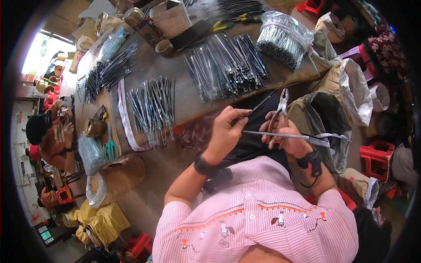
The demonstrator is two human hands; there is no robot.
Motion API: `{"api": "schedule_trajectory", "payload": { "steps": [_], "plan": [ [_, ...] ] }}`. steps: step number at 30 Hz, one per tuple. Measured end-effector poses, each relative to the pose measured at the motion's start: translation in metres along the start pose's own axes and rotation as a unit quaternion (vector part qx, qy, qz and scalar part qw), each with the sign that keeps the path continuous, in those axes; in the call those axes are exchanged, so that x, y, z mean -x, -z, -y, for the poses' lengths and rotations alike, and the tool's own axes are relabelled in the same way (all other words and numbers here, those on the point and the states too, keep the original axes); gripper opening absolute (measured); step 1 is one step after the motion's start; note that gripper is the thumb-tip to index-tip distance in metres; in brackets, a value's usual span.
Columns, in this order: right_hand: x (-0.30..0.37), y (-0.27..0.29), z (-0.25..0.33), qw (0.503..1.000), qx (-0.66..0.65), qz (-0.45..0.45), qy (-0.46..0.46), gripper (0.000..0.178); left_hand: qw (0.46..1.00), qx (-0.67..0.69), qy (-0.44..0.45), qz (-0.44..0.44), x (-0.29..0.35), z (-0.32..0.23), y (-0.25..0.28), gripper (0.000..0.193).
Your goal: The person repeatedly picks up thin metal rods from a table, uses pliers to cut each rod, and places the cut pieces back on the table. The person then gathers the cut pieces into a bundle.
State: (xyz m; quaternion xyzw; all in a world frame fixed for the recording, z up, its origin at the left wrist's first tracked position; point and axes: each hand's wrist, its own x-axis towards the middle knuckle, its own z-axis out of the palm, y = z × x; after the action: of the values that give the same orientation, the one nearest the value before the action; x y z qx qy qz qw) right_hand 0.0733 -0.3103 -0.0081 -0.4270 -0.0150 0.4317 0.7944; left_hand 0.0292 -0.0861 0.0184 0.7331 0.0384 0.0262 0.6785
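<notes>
In front of my lap, my left hand (226, 130) pinches a thin dark metal rod (265, 100) that slants up and away to the right. My right hand (287, 130) is wrapped round a pair of pliers (283, 104), their jaws pointing up. A silvery metal strip (280, 134) runs across from beside my left fingers to my right hand, its brighter end at the right; I cannot tell which hand bears it. On the table beyond lies a wide row of flat metal strips (226, 65). Left of it is a smaller row of strips (153, 107).
The worktable (184, 116) also bears a plastic-wrapped bundle of rods (283, 39), yellow-handled pliers (222, 27) and a cup (164, 47). Teal-handled scissors (112, 149) lie at its left end. Open sacks (326, 127) and a red stool (376, 160) stand right; another person (50, 136) sits left.
</notes>
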Motion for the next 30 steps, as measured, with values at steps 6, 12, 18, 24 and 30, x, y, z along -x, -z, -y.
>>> {"api": "schedule_trajectory", "payload": {
  "steps": [6, 12, 18, 24, 30],
  "plan": [
    [0.001, -0.007, -0.004, 0.887, 0.453, -0.062, 0.057, 0.075, 0.998, -0.024, -0.054, -0.005, 0.002, -0.003, 0.004, 0.022],
    [-0.002, -0.016, 0.008, 0.793, 0.589, -0.070, 0.135, 0.065, 0.998, -0.023, -0.050, -0.004, 0.003, -0.006, 0.006, 0.021],
    [-0.006, -0.019, 0.017, 0.689, 0.678, -0.097, 0.238, 0.033, 0.998, 0.037, 0.058, 0.002, 0.006, -0.010, 0.006, 0.016],
    [-0.009, -0.016, 0.009, 0.713, 0.662, -0.099, 0.209, 0.019, 0.999, 0.022, 0.042, -0.003, 0.006, -0.006, 0.003, 0.015],
    [-0.011, -0.012, 0.005, 0.722, 0.657, -0.105, 0.191, 0.019, 0.997, -0.002, 0.078, 0.009, 0.007, -0.014, 0.011, 0.018]
  ]
}}
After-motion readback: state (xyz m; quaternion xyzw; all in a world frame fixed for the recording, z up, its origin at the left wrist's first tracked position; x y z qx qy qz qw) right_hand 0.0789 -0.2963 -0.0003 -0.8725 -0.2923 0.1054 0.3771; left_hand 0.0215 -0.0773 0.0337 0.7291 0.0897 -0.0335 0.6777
